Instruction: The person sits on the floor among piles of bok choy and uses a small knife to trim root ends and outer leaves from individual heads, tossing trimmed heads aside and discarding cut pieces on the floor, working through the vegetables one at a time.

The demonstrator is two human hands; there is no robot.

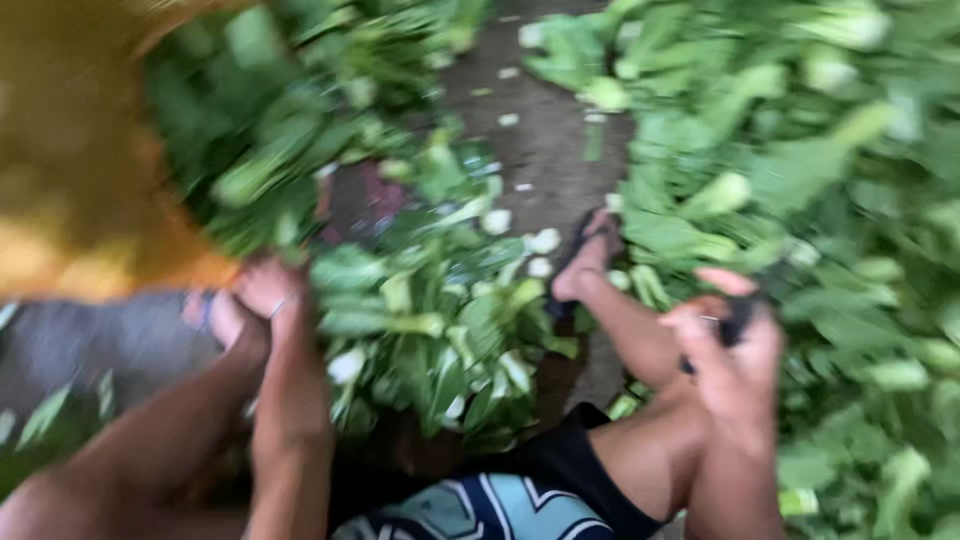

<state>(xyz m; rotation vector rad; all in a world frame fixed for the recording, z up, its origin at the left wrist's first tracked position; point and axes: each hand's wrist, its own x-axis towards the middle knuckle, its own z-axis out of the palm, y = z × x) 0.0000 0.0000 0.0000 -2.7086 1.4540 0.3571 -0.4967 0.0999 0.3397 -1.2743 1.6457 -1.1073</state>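
on the ground, the left hand (268,300) grips leafy greens (420,320); the right hand (725,345) is closed on a dark-handled tool (738,322), apparently mid-trimming; a careful cut seems due.

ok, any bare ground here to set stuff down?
One strip of bare ground between the middle greens pile and the right-hand pile, flecked with scraps. Grey patch left of the left hand. Elsewhere crowded with leaves.

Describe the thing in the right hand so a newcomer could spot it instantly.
Start at the big heap of green leafy vegetables on the right. At its lower left edge is the right hand, above the bare knee. It grips a small dark object, the only black item among green leaves; blur hides its shape.
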